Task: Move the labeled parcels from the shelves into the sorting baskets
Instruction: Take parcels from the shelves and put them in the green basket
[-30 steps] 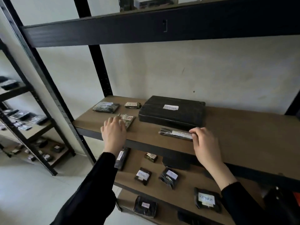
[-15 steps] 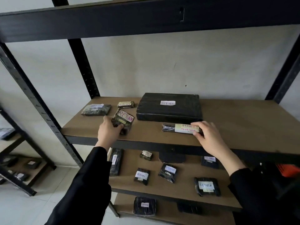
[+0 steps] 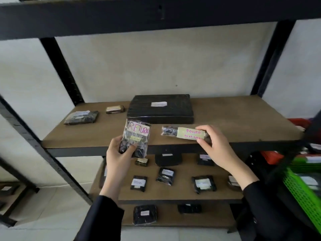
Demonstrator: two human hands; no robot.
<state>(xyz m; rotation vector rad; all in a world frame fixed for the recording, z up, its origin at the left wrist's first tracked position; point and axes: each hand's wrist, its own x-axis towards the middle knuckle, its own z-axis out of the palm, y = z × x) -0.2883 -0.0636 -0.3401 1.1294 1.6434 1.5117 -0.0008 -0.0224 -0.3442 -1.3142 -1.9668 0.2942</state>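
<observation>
My left hand [image 3: 119, 153] grips a small black plastic-wrapped parcel [image 3: 137, 136] by its lower end, holding it upright in front of the shelf edge; its label reads RETURN. My right hand [image 3: 216, 146] pinches the right end of a long thin parcel [image 3: 184, 133] with a pale label, lifted just above the wooden shelf [image 3: 234, 129]. A large flat black parcel [image 3: 160, 108] with a white label lies at the shelf's back. Two small parcels [image 3: 81, 117] [image 3: 115, 109] lie at the back left.
The lower shelf [image 3: 182, 193] carries several small labeled black parcels, and two more lie on the bottom shelf. A green basket [image 3: 302, 192] and a red basket [image 3: 272, 156] sit at the right. Black uprights frame the shelving; a second rack stands at far left.
Both hands have lifted their parcels off the shelf and drawn them toward me. The left parcel now stands upright with its label facing me. The view has shifted right, showing the baskets.
</observation>
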